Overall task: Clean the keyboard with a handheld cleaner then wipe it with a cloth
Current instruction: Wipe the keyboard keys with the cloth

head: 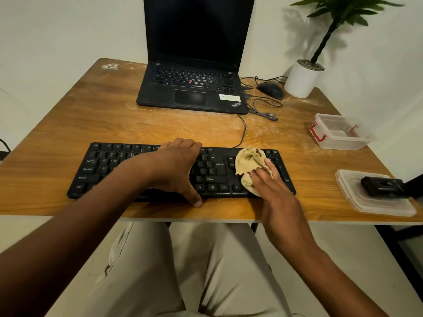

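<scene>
A person is sitting at a wooden desk (96,124), seen from above, with pale trousers showing below the desk's front edge. A black keyboard (103,165) is lying near that edge. The left hand (176,165) is lying across the keyboard's middle, fingers curled over its far edge and thumb hooked over its near edge, so it is gripping the keyboard. The right hand (270,186) is pressing a crumpled tan cloth (248,161) onto the keyboard's right end, fingers laid fairly straight on the cloth.

Behind the keyboard an open black laptop (194,72) is sitting with a dark screen (a thin cable is running from the keyboard toward it). A dark mouse (271,89) is lying just to its right, beside a white pot holding a green plant (302,80). A clear plastic box (341,132) with red clips is standing near the desk's right edge. Closer to the person, a black handheld cleaner (381,187) is resting on a clear lid (377,205). The desktop is looking dusty, with pale smears. Plain light walls are enclosing the corner.
</scene>
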`<state>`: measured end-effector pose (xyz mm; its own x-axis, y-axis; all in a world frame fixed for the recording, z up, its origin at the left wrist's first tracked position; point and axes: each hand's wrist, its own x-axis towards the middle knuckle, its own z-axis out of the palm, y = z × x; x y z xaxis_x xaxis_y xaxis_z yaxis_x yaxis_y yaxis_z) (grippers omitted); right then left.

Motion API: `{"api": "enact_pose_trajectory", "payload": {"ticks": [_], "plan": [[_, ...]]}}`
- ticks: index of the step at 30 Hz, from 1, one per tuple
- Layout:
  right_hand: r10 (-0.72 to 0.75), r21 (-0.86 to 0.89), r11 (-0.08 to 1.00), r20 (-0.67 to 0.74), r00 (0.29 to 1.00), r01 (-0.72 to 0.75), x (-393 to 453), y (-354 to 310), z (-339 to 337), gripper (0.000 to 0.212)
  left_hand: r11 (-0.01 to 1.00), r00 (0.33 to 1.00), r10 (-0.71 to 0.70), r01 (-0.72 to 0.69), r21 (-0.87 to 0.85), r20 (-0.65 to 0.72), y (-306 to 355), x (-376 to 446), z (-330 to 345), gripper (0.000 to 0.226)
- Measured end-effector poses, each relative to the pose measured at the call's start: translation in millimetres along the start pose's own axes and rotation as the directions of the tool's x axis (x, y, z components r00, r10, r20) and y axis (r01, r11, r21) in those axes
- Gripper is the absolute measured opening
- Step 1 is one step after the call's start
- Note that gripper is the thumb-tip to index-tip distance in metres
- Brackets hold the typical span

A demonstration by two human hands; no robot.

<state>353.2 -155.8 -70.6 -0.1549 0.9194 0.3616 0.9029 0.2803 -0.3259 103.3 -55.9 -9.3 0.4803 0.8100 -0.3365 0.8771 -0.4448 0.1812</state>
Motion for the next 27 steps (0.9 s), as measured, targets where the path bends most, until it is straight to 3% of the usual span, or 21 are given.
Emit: {"api": "enact_pose_trajectory", "payload": {"ticks": [4, 7, 11, 17, 20, 24, 27], "plan": [[-0.113, 0.015, 0.994, 0.046, 0.992, 0.113, 2.6, -25.5, 14.8, 0.078, 1.0, 1.0, -0.013, 0.013, -0.01, -0.008, 1.8, -1.4, -0.4, 0.145], [-0.104, -0.008, 0.994, 0.067, 0.992, 0.105, -13.9, -6.1, 0.4, 0.089, 1.0, 1.0, -0.017, 0.017, -0.016, -0.002, 1.8, -2.4, -0.6, 0.145], [-0.056, -0.024, 0.998, -0.01, 0.998, 0.056, -3.2, -2.7, 1.7, 0.072, 0.999, 1.0, -0.017, 0.018, -0.028, 0.013, 2.9, -3.5, -1.7, 0.145], [-0.114, 0.105, 0.988, -0.002, 0.993, 0.113, -7.0, -21.1, 2.6, 0.072, 0.999, 0.999, -0.031, 0.032, -0.04, 0.017, 4.7, -4.6, -2.3, 0.145], [0.021, 0.26, 0.966, -0.064, 0.998, -0.004, -16.2, -6.3, -22.9, 0.077, 0.998, 0.999, -0.019, 0.021, -0.055, 0.033, 4.0, -5.0, -1.7, 0.144], [0.36, 0.572, 0.789, -0.132, 0.924, -0.226, 4.0, 8.0, -50.4, 0.066, 0.998, 0.998, 0.01, -0.007, -0.055, 0.059, 11.3, -7.4, -3.9, 0.142], [0.428, 0.563, 0.791, -0.231, 0.874, -0.239, 38.8, 16.4, -60.1, 0.059, 0.998, 0.998, 0.05, -0.048, -0.04, 0.045, 26.4, -2.5, -6.8, 0.14]]}}
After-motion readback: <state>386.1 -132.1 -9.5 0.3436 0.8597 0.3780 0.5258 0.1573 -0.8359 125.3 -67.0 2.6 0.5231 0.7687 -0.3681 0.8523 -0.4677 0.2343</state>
